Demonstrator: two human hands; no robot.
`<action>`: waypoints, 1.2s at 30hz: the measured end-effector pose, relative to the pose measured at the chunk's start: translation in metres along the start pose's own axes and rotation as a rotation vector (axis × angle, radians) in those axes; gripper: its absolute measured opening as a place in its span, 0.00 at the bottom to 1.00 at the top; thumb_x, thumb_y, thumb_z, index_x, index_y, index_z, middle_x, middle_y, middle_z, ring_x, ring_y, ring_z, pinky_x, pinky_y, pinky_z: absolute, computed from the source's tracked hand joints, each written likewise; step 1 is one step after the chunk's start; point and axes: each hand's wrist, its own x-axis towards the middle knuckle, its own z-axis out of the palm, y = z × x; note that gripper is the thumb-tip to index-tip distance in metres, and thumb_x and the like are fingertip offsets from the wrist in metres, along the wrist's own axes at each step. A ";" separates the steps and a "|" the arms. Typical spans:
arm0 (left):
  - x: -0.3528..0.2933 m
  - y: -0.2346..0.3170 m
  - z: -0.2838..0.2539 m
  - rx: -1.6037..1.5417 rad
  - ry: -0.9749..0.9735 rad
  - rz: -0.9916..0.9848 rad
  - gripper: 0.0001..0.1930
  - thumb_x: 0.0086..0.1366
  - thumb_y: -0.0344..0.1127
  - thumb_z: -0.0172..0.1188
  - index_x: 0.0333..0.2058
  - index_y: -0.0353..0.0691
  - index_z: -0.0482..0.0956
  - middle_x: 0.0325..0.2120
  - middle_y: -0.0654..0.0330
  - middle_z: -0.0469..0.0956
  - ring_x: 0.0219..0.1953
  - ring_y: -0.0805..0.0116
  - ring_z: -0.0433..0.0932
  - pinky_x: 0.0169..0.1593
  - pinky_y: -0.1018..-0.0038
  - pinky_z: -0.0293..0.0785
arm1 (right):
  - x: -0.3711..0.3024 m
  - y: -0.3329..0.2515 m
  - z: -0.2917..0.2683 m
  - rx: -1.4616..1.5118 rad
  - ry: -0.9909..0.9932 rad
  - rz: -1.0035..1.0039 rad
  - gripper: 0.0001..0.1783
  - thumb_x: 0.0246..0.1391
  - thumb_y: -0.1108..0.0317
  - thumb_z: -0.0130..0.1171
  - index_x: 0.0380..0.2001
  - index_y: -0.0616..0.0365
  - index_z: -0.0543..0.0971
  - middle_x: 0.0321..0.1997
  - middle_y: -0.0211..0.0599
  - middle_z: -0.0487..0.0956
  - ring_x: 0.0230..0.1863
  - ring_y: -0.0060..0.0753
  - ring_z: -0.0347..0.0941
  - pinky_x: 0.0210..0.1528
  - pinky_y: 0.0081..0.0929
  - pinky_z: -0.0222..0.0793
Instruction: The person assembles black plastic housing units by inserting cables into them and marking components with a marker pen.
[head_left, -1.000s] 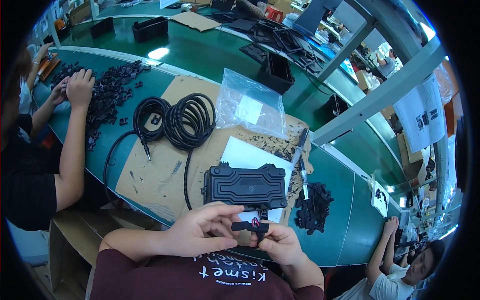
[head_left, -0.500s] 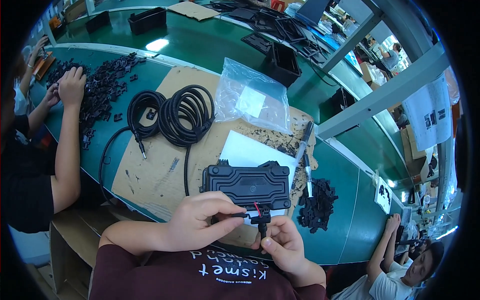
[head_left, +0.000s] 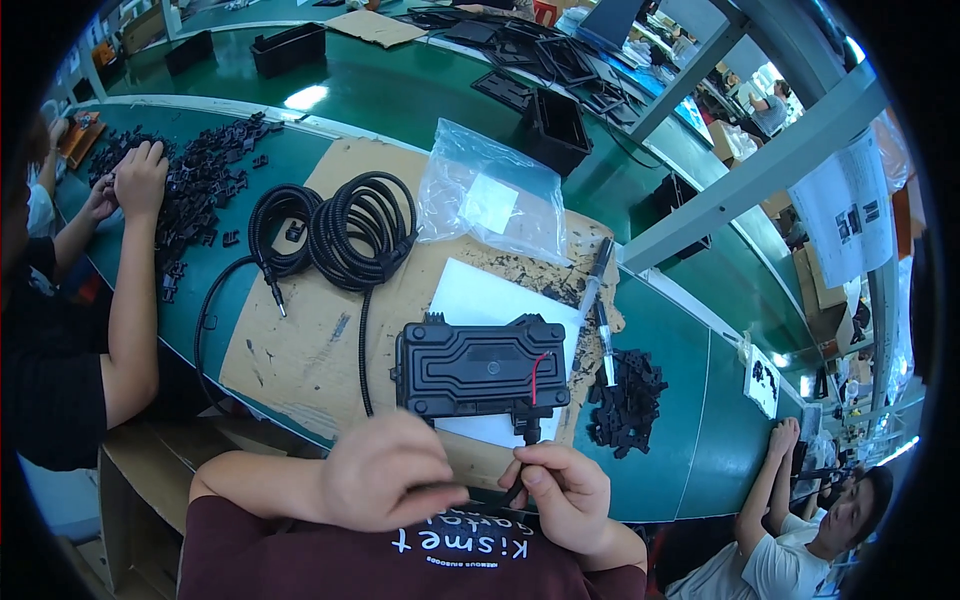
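Note:
My right hand (head_left: 565, 490) pinches a black cable (head_left: 531, 437) just below its small black connector (head_left: 528, 411). A thin red wire (head_left: 534, 380) rises from this connector, in front of the black case. To the left, my left hand (head_left: 390, 475) is curled and smeared by motion. Something dark and thin shows at its fingertips, too blurred to name. Behind both hands lies a closed black rugged plastic case (head_left: 490, 365), resting partly on a white sheet (head_left: 480, 290).
Coiled black corrugated cable (head_left: 360, 230) lies on worn cardboard (head_left: 290, 345), beside a clear plastic bag (head_left: 490, 200). A syringe-like tube (head_left: 605, 345) and a pile of black clips (head_left: 628, 400) are at right. At left, a co-worker's hands (head_left: 140, 180) handle more clips.
My left hand has pulled back from the connector toward my body. The red wire, bent short before, now stands up longer from the connector. My right hand keeps its grip on the cable.

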 end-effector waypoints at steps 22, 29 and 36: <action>0.016 0.016 -0.018 -0.293 -0.352 -0.231 0.12 0.61 0.34 0.66 0.40 0.34 0.80 0.30 0.54 0.77 0.31 0.61 0.79 0.34 0.71 0.75 | 0.016 -0.029 -0.010 -1.185 -0.031 -0.932 0.16 0.41 0.72 0.62 0.37 0.63 0.84 0.38 0.41 0.76 0.37 0.35 0.76 0.33 0.24 0.75; 0.041 0.008 -0.009 -0.089 -0.131 -0.165 0.17 0.55 0.26 0.68 0.44 0.34 0.78 0.40 0.52 0.74 0.38 0.62 0.76 0.40 0.72 0.73 | 0.019 -0.018 -0.005 -1.138 -0.129 -1.002 0.15 0.42 0.73 0.62 0.37 0.62 0.83 0.40 0.39 0.76 0.41 0.34 0.74 0.40 0.27 0.80; 0.018 0.021 -0.025 -0.248 -0.081 0.378 0.11 0.55 0.25 0.66 0.39 0.33 0.81 0.35 0.52 0.78 0.30 0.63 0.78 0.31 0.71 0.75 | 0.016 -0.025 -0.020 -1.057 -0.052 -0.865 0.17 0.38 0.78 0.62 0.38 0.65 0.82 0.37 0.41 0.78 0.35 0.37 0.77 0.35 0.27 0.78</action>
